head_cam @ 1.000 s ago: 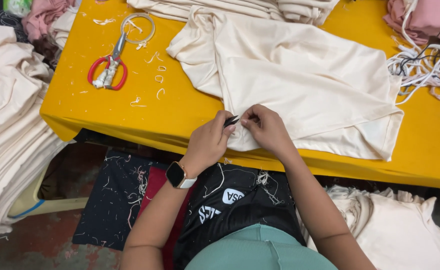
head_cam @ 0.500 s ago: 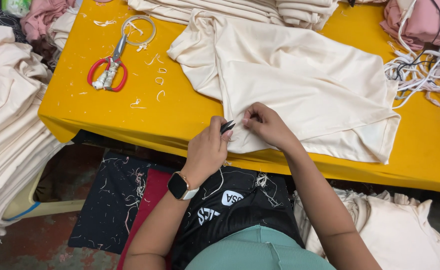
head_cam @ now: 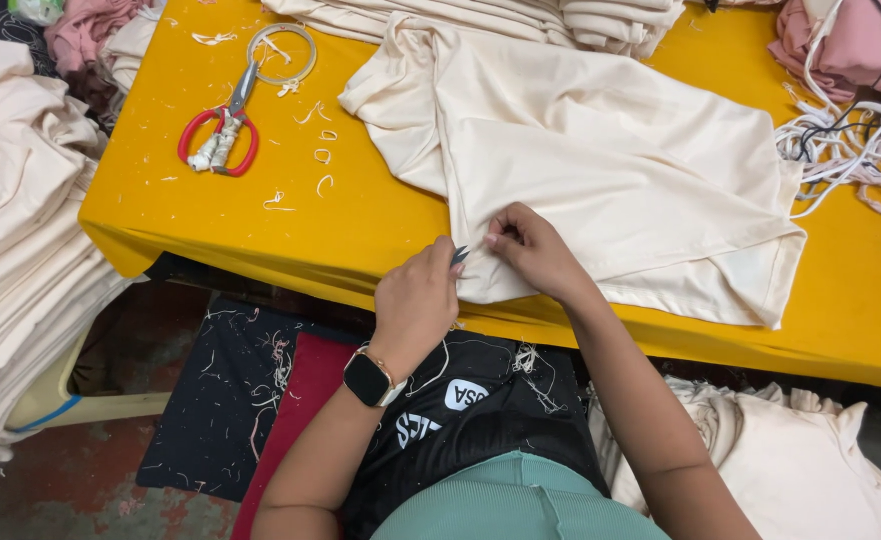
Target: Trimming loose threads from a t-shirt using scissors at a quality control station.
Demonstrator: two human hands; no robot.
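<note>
At the near edge of the counter: I see both hands working close together on the hem of a cream cloth.
Counter (head_cam: 261, 230): it is yellow, with little thread bits lying on it.
Cream cloth (head_cam: 601, 170): it lies flat and spreads away from me and off to the right; its near edge hangs just over the counter's front.
Left hand (head_cam: 416, 300): it is closed around a small snipper, with a watch on the wrist.
Small snipper (head_cam: 460, 255): only its dark tip shows, poking out toward the right. It is almost touching the cloth edge.
Right hand (head_cam: 531, 250): its fingers are bent and pinch the cloth edge, holding it down on the counter.
Which way: the cloth edge lies just to the right of the snipper tip, and the right hand is just past that spot. The two hands are very near each other, not quite touching.
Long way of the hem: it runs left to right along the counter's front.
Red scissors (head_cam: 219, 140): they lie far off to the left, well apart from both hands.
Stack of cream cloth (head_cam: 21, 220): it sits left of the counter.
</note>
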